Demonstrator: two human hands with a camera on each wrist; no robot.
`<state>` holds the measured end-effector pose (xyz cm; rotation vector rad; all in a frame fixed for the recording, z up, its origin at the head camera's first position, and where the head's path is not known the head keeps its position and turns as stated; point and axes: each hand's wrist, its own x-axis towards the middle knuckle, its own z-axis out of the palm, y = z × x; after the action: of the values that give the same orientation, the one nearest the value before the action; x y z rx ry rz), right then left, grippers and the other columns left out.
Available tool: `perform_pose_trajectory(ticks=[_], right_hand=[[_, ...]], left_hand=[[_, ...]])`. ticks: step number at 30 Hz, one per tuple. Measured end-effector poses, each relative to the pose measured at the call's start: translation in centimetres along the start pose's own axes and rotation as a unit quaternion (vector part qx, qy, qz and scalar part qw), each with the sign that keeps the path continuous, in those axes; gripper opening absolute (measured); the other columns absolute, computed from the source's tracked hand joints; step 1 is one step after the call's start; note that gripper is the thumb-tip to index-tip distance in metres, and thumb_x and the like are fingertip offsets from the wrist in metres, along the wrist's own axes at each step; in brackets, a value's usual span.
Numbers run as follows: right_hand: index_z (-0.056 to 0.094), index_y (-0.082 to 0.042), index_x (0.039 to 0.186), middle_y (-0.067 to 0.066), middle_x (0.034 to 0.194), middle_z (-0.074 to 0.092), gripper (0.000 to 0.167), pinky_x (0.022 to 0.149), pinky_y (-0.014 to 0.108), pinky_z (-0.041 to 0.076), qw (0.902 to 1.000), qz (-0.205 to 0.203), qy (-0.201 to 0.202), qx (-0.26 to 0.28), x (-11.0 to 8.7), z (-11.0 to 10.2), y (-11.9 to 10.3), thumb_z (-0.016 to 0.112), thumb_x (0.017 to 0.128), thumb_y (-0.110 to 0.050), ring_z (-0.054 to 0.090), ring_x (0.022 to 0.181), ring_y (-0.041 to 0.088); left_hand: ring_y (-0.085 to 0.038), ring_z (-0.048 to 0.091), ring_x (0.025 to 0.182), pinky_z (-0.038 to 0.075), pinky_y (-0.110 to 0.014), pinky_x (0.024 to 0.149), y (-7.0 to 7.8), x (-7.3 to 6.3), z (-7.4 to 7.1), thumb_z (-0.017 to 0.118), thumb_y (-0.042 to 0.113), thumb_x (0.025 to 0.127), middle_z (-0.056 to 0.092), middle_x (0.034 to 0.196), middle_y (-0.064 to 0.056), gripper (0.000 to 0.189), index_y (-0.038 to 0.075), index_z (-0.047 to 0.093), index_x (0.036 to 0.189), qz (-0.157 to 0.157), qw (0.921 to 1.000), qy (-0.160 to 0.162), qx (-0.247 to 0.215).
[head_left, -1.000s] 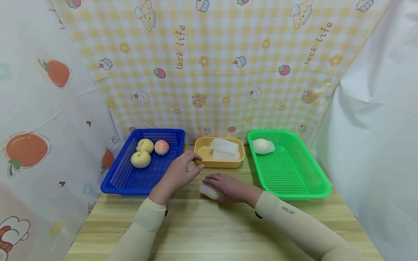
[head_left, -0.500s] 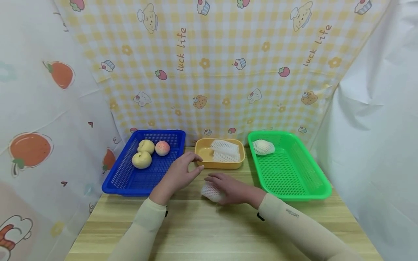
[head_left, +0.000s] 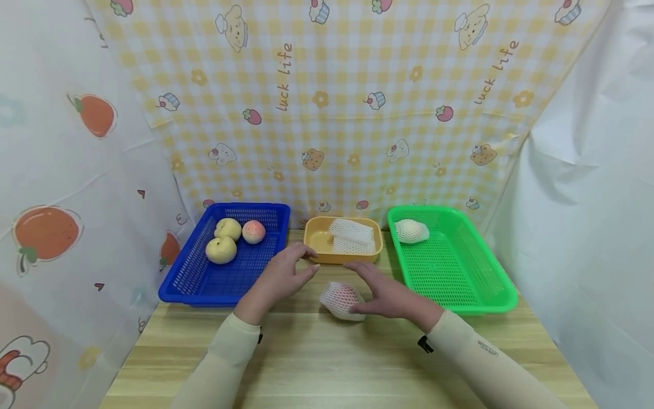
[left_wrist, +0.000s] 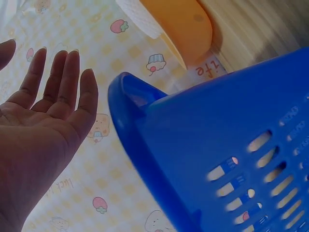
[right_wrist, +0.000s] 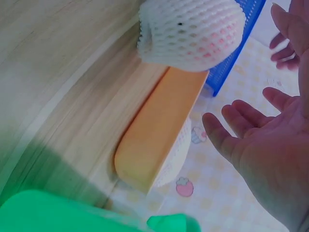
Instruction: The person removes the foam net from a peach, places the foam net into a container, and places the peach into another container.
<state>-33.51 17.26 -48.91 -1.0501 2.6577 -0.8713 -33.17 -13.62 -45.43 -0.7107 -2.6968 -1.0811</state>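
A peach in a white foam net [head_left: 337, 298] lies on the wooden table, pinkish skin showing through the mesh. My right hand [head_left: 390, 295] is just to its right, fingers spread and thumb overlapping the net in the head view. The right wrist view shows that hand's loose fingers [right_wrist: 241, 121] apart from the netted peach [right_wrist: 193, 34]. To the left, my left hand [head_left: 280, 275] hovers between the blue basket [head_left: 245, 299] and the peach, holding nothing. In the left wrist view its fingers [left_wrist: 65, 87] are relaxed beside the blue basket's rim [left_wrist: 130, 125].
Two yellow peaches [head_left: 221, 250] and a pink one [head_left: 253, 232] sit in the blue basket. Empty foam nets [head_left: 352, 236] lie in a yellow tray [head_left: 343, 258] at the back. The green basket [head_left: 460, 311] on the right holds a netted fruit [head_left: 411, 231].
My right hand has let go of the netted peach and drawn back to the right, its fingers opening; more of the peach shows now. My left hand has barely moved.
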Motion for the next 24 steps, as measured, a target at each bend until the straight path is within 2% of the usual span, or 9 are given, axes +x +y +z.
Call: perform_pose_trajectory(ticks=[7, 10, 14, 16, 20, 24], right_hand=[[0.036, -0.028, 0.171, 0.006, 0.169, 0.041, 0.098, 0.117, 0.058, 0.048, 0.9997, -0.002, 0.023, 0.003, -0.7, -0.4, 0.4, 0.093, 0.093, -0.040, 0.046, 0.154, 0.032], [0.036, -0.021, 0.171, 0.009, 0.170, 0.042, 0.100, 0.119, 0.060, 0.045, 0.9990, 0.030, 0.029, 0.014, -0.8, 0.3, 0.7, 0.093, 0.092, -0.041, 0.044, 0.155, 0.035], [0.034, -0.005, 0.170, 0.020, 0.169, 0.042, 0.106, 0.120, 0.064, 0.043, 0.9939, 0.091, 0.025, 0.058, -1.1, 2.0, 1.4, 0.094, 0.091, -0.042, 0.044, 0.154, 0.043], [0.033, -0.002, 0.170, 0.023, 0.169, 0.041, 0.109, 0.120, 0.064, 0.043, 0.9903, 0.111, 0.020, 0.080, -1.1, 2.8, 1.7, 0.095, 0.090, -0.044, 0.045, 0.152, 0.045], [0.033, 0.000, 0.169, 0.025, 0.169, 0.041, 0.111, 0.120, 0.065, 0.042, 0.9869, 0.117, 0.016, 0.110, -0.9, 3.8, 2.2, 0.096, 0.088, -0.043, 0.047, 0.150, 0.048], [0.035, 0.001, 0.168, 0.026, 0.165, 0.046, 0.110, 0.119, 0.062, 0.045, 0.9868, 0.112, 0.017, 0.116, -0.5, 4.5, 2.5, 0.097, 0.087, -0.040, 0.051, 0.147, 0.045]], left_hand=[[-0.034, 0.068, 0.125, 0.055, -0.054, 0.106, -0.2, -0.3, 0.0, 0.078, 0.022, 0.106, 0.071, 0.130, -0.010, 0.023, 0.013, 0.073, 0.126, -0.005, 1.0000, -0.002, -0.002], [-0.035, 0.068, 0.126, 0.055, -0.054, 0.106, -0.2, -0.3, 0.0, 0.077, 0.023, 0.106, 0.071, 0.130, -0.009, 0.023, 0.012, 0.073, 0.126, -0.002, 1.0000, -0.004, -0.006], [-0.031, 0.068, 0.126, 0.056, -0.053, 0.105, -0.2, -0.4, 0.2, 0.076, 0.025, 0.107, 0.071, 0.130, -0.007, 0.024, 0.011, 0.073, 0.127, 0.000, 0.9999, -0.010, -0.005], [-0.030, 0.068, 0.126, 0.056, -0.052, 0.106, -0.3, -0.4, 0.4, 0.076, 0.025, 0.107, 0.071, 0.130, -0.005, 0.024, 0.012, 0.073, 0.128, -0.002, 0.9999, -0.012, -0.003], [-0.029, 0.067, 0.127, 0.056, -0.053, 0.107, -0.4, -0.4, 0.6, 0.076, 0.024, 0.107, 0.071, 0.131, -0.007, 0.023, 0.013, 0.073, 0.127, -0.004, 0.9999, -0.015, -0.006], [-0.030, 0.067, 0.127, 0.056, -0.054, 0.106, -0.4, -0.5, 0.7, 0.077, 0.023, 0.107, 0.072, 0.131, -0.008, 0.022, 0.014, 0.073, 0.126, -0.004, 0.9999, -0.013, -0.009]])
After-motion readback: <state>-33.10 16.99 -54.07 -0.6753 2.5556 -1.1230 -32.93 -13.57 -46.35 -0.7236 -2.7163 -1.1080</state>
